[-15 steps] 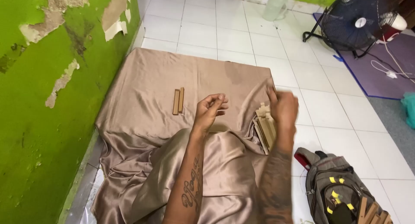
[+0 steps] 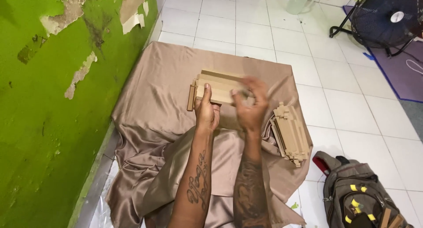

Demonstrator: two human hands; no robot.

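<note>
My left hand [image 2: 206, 110] holds up a bundle of flat wooden strips [image 2: 218, 86] above the tan satin cloth [image 2: 167, 69], thumb pressed against the front of the bundle. At the bundle's right end, my right hand [image 2: 251, 105] touches the strips with blurred fingers. Behind the bundle's left end, two short wooden strips [image 2: 191, 98] lie on the cloth. To the right of my right hand, a heap of more wooden strips [image 2: 290, 133] rests near the cloth's edge.
A green wall with peeling paint [image 2: 48, 100] runs along the left. White floor tiles [image 2: 352, 104] stretch to the right. A grey backpack [image 2: 361, 197] lies at the lower right, a black floor fan [image 2: 387, 19] at the upper right, and a pale bucket [image 2: 300, 0] at the top.
My left hand was empty over the cloth and my right hand was at the strip heap; now both hands are raised with a bundle of strips between them.
</note>
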